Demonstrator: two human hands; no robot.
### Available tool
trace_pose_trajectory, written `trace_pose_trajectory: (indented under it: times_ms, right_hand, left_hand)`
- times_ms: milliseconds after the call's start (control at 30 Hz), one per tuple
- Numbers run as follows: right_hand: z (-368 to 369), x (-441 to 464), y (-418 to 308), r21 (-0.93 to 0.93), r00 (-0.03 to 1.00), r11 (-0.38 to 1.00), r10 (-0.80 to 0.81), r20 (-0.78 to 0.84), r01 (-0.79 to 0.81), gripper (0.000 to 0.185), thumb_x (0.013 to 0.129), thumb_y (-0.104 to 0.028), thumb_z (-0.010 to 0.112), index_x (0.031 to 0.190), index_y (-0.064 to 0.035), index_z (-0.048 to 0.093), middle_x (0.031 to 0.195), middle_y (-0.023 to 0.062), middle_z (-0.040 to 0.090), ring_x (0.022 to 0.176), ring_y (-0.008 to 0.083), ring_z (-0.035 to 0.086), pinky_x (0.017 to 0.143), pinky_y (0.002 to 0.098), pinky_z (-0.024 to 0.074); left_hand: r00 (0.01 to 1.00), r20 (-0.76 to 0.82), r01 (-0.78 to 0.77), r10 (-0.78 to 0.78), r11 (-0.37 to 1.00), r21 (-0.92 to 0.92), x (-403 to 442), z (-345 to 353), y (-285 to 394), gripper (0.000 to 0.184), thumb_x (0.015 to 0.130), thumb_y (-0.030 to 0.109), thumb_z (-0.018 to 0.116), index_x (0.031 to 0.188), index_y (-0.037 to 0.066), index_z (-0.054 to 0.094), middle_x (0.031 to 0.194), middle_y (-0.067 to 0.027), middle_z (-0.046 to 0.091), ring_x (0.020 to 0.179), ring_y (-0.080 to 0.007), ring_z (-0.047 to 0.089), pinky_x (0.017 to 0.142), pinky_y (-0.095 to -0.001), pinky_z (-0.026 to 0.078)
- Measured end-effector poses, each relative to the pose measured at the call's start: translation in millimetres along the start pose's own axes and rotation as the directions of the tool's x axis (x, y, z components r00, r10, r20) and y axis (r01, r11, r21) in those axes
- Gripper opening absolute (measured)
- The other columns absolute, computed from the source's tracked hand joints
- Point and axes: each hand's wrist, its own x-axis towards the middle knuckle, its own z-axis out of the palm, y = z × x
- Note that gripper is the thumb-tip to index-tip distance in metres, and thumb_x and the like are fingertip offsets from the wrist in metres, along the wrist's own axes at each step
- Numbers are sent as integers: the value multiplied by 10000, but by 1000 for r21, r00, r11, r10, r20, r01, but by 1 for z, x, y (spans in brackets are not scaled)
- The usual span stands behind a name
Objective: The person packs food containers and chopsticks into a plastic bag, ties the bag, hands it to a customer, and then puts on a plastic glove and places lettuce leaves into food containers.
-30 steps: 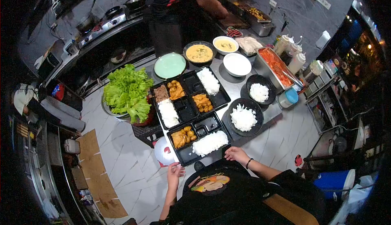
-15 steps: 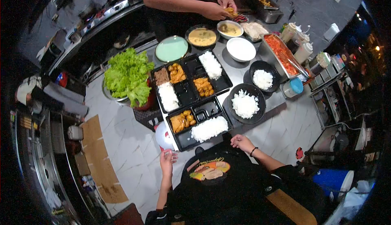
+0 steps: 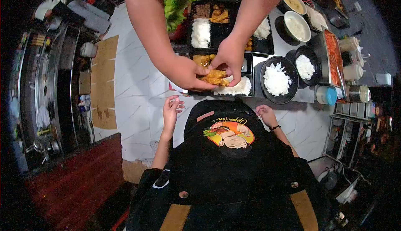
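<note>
My left hand [image 3: 171,110] is held just below the left front corner of the near black meal tray [image 3: 193,92], empty, with its fingers loosely apart. To the right of my apron, my right hand [image 3: 265,114] hangs below the large black rice bowl [image 3: 264,78], fingers loosely bent and holding nothing. A co-worker's two hands [image 3: 196,73] reach in from the far side. They pinch golden-brown fried pieces [image 3: 216,77] over the near tray, partly covering its white rice [image 3: 239,87] and its saucy food with small potatoes [image 3: 202,59].
Behind stand another black tray [image 3: 211,43] with rice and minced meat, and leafy lettuce [image 3: 175,1]. To the right are a smaller rice bowl [image 3: 305,67], a white bowl [image 3: 297,26], a metal pan of red food [image 3: 332,57], a blue-lidded jar [image 3: 326,95] and squeeze bottles [image 3: 353,72].
My view has tilted down and turned. The co-worker's hands have moved from the far bowls to above the near tray, carrying the fried pieces. My hands stay near the front edge.
</note>
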Motion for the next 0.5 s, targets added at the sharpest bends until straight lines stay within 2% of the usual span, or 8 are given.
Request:
trace_pose_trajectory:
  times_ms: [200,267,500]
  right_hand:
    - [-3,11,4,-46,999,999,-20,38,22,96,818,-44,534,906,-9,552,784,28,608,728,103,572,668,229,459]
    - [-4,15,5,-145,995,986,-81,57,88,99,811,-43,531,899,-5,556,781,32,611,719,106,572,674,231,461]
    - [-4,16,-1,-223,996,973,-48,68,62,102,807,-47,526,889,-2,565,777,34,606,713,106,572,683,229,461]
  left_hand:
    - [999,-33,23,-24,999,-36,-16,6,-14,313,899,300,512,1092,55,481,860,-91,619,739,-154,596,642,-260,456]
    - [999,-34,14,-16,999,-38,-18,7,-17,306,899,287,513,1095,55,481,859,-90,618,740,-158,599,639,-261,458]
    - [1000,-25,-7,5,999,-53,-19,9,-23,293,894,251,523,1103,51,480,845,-86,617,746,-156,599,639,-260,458]
